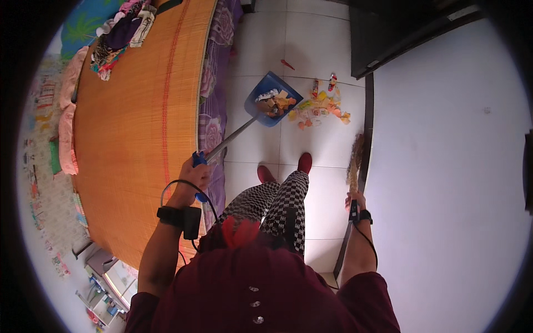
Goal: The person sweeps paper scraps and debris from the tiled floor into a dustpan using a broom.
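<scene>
My left hand (pixel 191 178) is closed around the blue-gripped end of a long-handled dustpan (pixel 270 80). Its blue pan rests on the tiled floor ahead of my feet and holds crumpled wrappers, foil and brown scraps. In my right hand (pixel 355 200), a straw-coloured broom (pixel 354 162) is gripped by its handle, with the bristles pointing forward beside the wall. A spread of colourful wrappers and scraps (pixel 319 110) lies on the floor just right of the pan's open edge. One small red piece (pixel 287 64) lies apart, farther forward.
A bed with an orange woven mat (pixel 133 111) and a purple flowered side cloth (pixel 212 130) borders the left. Clothes (pixel 125 33) are heaped at its far end, pink pillows (pixel 68 139) along its edge. A white wall (pixel 433 166) and dark door (pixel 400 33) bound the right.
</scene>
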